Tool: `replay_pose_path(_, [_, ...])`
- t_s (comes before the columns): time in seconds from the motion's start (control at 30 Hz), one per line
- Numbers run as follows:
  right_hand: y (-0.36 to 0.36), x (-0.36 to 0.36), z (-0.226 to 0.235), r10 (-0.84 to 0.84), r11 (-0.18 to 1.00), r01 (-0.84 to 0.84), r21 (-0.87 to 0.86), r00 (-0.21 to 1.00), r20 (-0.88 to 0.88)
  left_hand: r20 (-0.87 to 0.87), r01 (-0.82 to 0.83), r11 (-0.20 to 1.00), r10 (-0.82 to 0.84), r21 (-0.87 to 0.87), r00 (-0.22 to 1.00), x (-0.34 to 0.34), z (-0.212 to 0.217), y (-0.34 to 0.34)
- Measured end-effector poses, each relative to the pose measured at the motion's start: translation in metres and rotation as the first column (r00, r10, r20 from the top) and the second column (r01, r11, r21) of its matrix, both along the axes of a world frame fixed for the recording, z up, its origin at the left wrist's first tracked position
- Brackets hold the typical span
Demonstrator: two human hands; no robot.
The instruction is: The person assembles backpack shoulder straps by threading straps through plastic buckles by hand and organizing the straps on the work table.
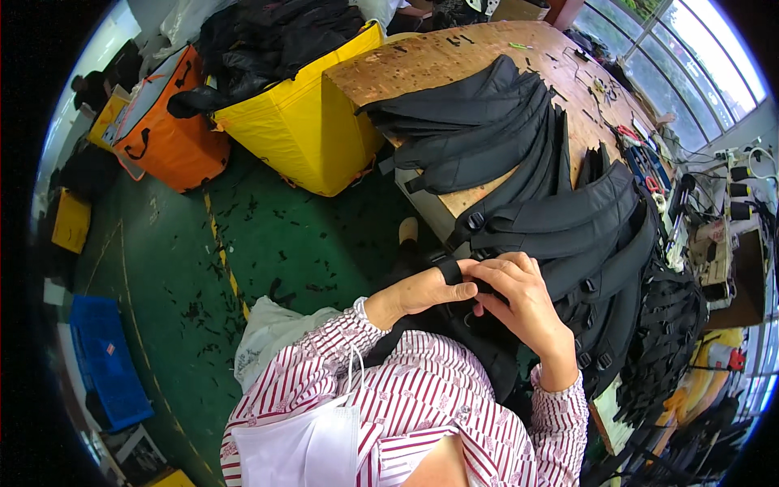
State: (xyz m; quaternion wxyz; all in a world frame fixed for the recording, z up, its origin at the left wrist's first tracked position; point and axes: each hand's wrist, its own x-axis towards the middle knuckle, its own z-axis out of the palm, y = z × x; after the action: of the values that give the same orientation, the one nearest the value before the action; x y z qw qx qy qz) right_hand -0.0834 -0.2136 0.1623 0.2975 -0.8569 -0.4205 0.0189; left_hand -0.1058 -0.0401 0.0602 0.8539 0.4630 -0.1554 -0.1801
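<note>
My left hand (423, 290) and my right hand (523, 302) meet in front of my chest. Both are closed on a black webbing strap (445, 266); its end shows above my left thumb. The fingertips partly hide what lies between them, and black fabric hangs below. Just beyond, a heap of black padded shoulder straps (568, 217) with plastic buckles spills over the near edge of the wooden table (406, 69). Another layered group of shoulder straps (479, 150) rests farther back on that table.
A yellow bag (300, 122) full of black fabric stands left of the table, beside an orange bag (174, 126). Dark scraps litter the green floor (276, 235). A blue crate (105, 361) lies far left. Red-handled scissors (627, 132) and cables occupy the table's right side.
</note>
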Motion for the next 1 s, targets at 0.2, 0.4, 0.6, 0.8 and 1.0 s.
replay_pose_path(0.2, [-0.005,0.007,-0.011,0.010,1.000,-0.010,0.001,0.998,0.058,-0.185,0.038,0.994,-0.019,0.102,0.983,0.003,-0.001,0.005])
replay_pose_path(0.4, [-0.044,0.043,-0.024,-0.361,0.919,0.360,0.158,0.932,-0.025,-0.203,-0.114,0.973,0.155,0.200,0.967,0.005,-0.018,0.015])
replay_pose_path(0.6, [-0.059,0.069,-0.053,-0.483,0.863,0.486,0.139,0.874,-0.054,-0.166,-0.149,0.947,0.202,0.283,0.965,0.005,-0.017,0.005])
replay_pose_path(0.8, [-0.030,0.089,-0.076,-0.239,0.964,0.256,-0.073,0.952,0.191,-0.158,-0.158,0.927,0.222,0.339,0.962,0.003,-0.024,0.006])
replay_pose_path(1.0, [-0.008,0.082,-0.095,-0.162,0.888,0.298,-0.349,0.915,0.370,-0.207,-0.163,0.936,0.234,0.311,0.950,0.006,-0.026,0.005])
